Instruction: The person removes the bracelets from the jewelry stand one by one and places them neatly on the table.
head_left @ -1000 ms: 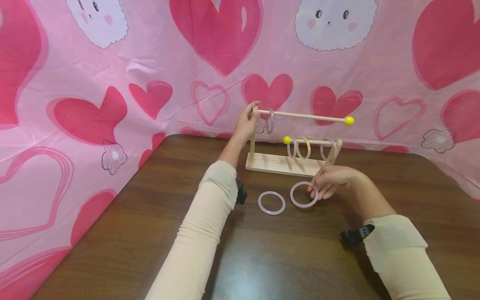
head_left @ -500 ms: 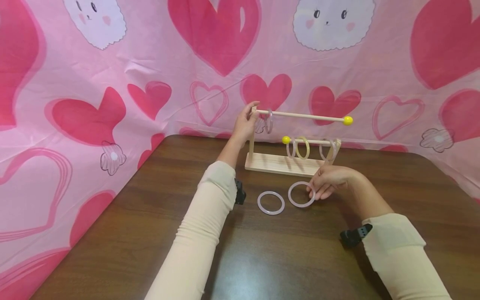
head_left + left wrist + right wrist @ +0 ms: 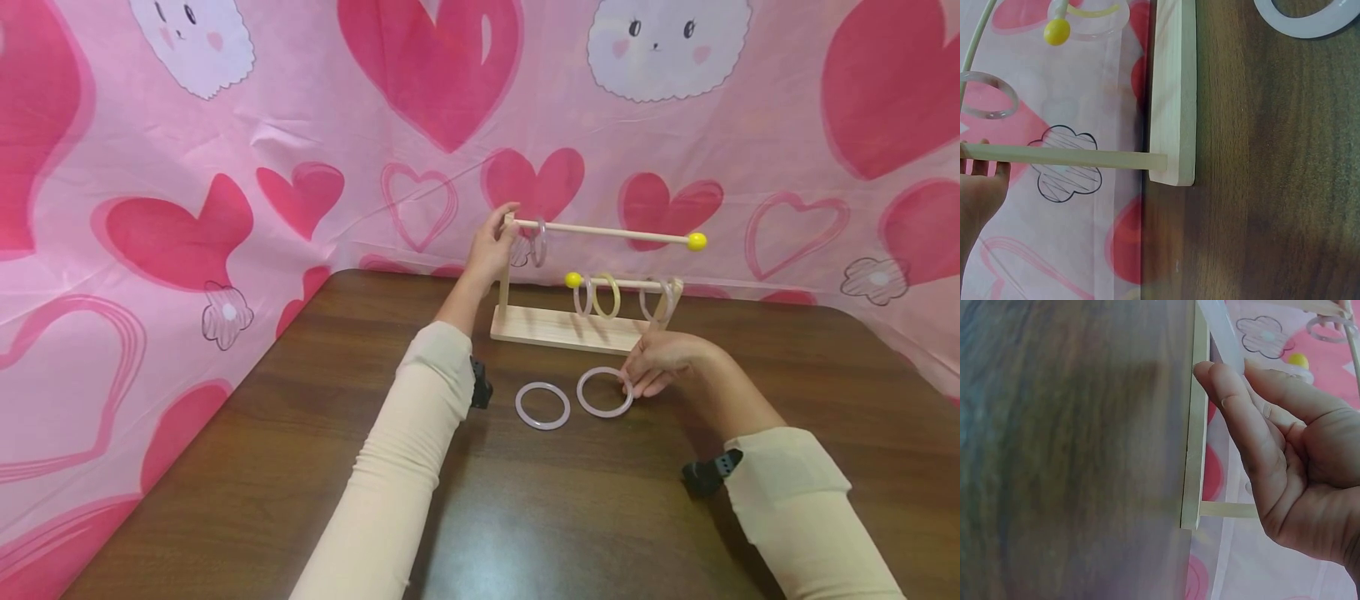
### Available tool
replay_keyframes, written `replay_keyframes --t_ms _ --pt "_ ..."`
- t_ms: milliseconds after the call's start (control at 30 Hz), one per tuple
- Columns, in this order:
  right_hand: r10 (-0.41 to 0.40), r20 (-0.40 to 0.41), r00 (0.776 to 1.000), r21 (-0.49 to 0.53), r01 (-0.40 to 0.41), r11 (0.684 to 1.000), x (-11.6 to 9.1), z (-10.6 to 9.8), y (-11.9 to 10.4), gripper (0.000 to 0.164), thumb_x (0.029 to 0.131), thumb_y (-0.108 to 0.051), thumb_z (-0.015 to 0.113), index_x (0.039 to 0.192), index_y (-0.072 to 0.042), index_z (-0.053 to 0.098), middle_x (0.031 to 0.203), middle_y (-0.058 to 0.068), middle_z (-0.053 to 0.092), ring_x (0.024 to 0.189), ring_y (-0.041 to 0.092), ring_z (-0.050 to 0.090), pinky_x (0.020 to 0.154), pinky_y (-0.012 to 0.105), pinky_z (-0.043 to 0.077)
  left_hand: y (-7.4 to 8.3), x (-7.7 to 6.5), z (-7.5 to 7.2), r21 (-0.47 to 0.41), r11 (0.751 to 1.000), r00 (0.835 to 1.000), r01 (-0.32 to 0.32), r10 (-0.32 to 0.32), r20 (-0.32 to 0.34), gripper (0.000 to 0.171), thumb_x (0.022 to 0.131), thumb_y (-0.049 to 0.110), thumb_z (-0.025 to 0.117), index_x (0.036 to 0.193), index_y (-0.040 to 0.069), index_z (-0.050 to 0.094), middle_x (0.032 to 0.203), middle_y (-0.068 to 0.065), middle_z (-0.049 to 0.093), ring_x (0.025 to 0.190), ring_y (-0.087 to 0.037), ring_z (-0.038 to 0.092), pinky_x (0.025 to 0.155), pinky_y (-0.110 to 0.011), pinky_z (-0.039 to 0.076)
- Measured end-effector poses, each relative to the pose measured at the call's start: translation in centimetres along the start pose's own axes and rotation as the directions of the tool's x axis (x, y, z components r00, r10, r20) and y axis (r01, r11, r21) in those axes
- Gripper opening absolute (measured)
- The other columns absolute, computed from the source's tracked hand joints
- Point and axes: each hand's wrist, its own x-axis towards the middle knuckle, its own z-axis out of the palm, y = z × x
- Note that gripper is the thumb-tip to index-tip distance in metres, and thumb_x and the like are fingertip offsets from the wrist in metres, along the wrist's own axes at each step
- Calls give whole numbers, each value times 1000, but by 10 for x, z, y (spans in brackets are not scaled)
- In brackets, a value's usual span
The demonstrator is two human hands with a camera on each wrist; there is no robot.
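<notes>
A wooden bangle stand point(image 3: 570, 328) with two rods stands at the back of the table. My left hand point(image 3: 492, 248) grips the top of its left post, and in the left wrist view the fingertips show behind the post point(image 3: 1085, 156). Between thumb and fingers, my right hand point(image 3: 663, 363) pinches the edge of a pale lilac bangle point(image 3: 580, 402) in front of the base. Another lilac bangle point(image 3: 543, 427) lies flat on the table to its left. One lilac bangle point(image 3: 536, 252) hangs on the upper rod. Clear bangles and a yellow bangle point(image 3: 617, 300) hang on the lower rod.
Yellow balls cap the rods, the upper ball point(image 3: 697, 242) at the right and the lower ball point(image 3: 573, 280) at the left. Behind the brown wooden table point(image 3: 525, 517) hangs a pink cloth point(image 3: 420, 100) with hearts. Each wrist wears a black strapped device.
The pinched bangle shifts slightly left, then dips a little toward the table in my right hand. My left hand stays on the post.
</notes>
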Motion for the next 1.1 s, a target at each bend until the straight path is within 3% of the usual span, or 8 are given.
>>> replay_keyframes --t_ms 133,533,867,1100 --pt "5 -11 1000 -14 -5 1000 1 0 1 20 87 -3 56 98 11 64 77 10 69 68 14 66 64 26 54 0 0 0 26 1000 1000 8 -8 1 37 96 16 47 133 16 48 133 -11 50 120 -19 48 96 -34 40" --pt "7 -16 1000 -3 -7 1000 3 0 3 24 89 -6 55 105 12 61 78 10 67 71 16 66 65 27 54 0 1 0 34 999 1000 7 -7 4 37 97 16 47 134 16 47 131 -13 52 117 -19 50 92 -34 43" --pt "24 -73 997 1 -24 1000 4 0 4 23 87 -11 60 96 10 61 77 12 68 70 17 66 63 28 55 0 1 0 28 1000 1000 8 -8 6 37 97 16 47 133 16 47 129 -13 53 116 -19 50 92 -33 43" --pt "-17 -95 995 -16 15 1000 3 -3 2 26 87 -9 59 100 13 60 77 10 68 69 16 66 64 29 54 0 1 0 27 1000 1000 -2 2 9 37 97 16 47 134 15 47 130 -14 52 117 -19 50 92 -33 42"
